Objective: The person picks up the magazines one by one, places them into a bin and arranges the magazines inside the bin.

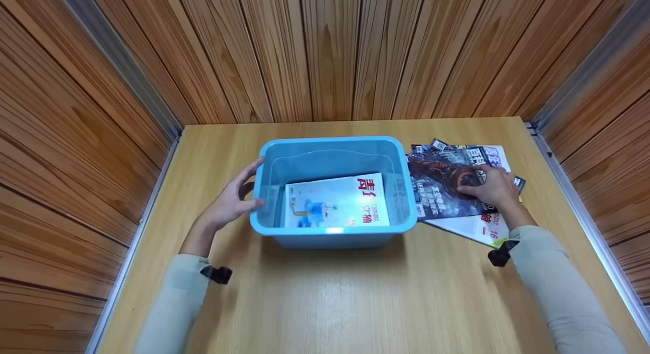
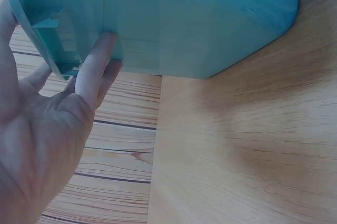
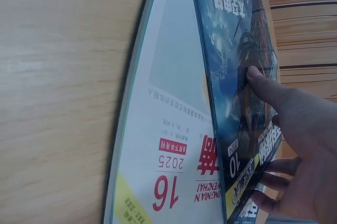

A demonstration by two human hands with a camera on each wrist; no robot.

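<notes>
A light blue plastic bin (image 1: 330, 234) stands mid-table, and a white magazine (image 1: 337, 201) with red characters lies flat inside it. My left hand (image 1: 236, 196) rests against the bin's left wall (image 2: 200, 18), its fingers (image 2: 97, 66) straight on the plastic under the rim. To the right of the bin lies a small stack of magazines. My right hand (image 1: 490, 187) is on the top one, a dark-covered magazine (image 1: 439, 184). The thumb (image 3: 258, 79) presses that dark cover (image 3: 231, 34) while the other fingers curl round its far edge. A white magazine (image 3: 174, 129) marked 2025 and 16 lies beneath.
The wooden table (image 1: 355, 303) is boxed in by wood-panelled walls at the back and both sides. Bare tabletop stretches in front of the bin. Another magazine corner (image 1: 500, 153) sticks out at the back of the stack.
</notes>
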